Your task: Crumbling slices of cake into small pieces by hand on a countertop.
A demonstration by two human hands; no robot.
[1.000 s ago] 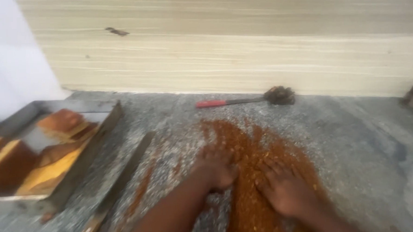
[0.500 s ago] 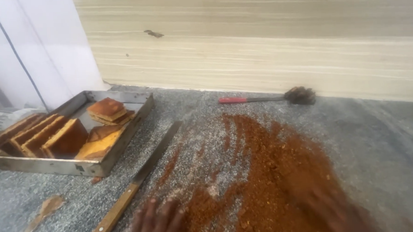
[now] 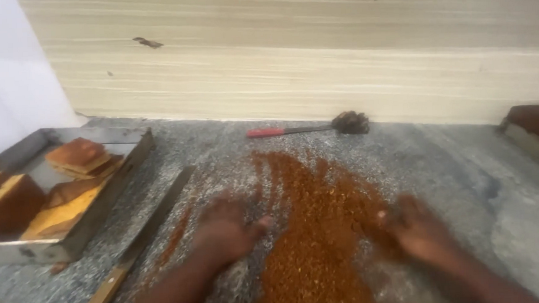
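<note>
2 bare hands — left hand [image 3: 224,229] and right hand [image 3: 419,231] — lay flat, fingers spread, gripping nothing, either side of reddish-brown crumbs [image 3: 312,228] on the grey counter [image 3: 464,161]. The crumbs looked loose, light, probably dry — best scooped from the edges.

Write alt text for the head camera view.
Two bare hands, left hand and right hand, press flat on either side of a spread of brown crumbs on a grey stone counter. A metal tray of cake slabs sits left, a long knife beside it.
</note>
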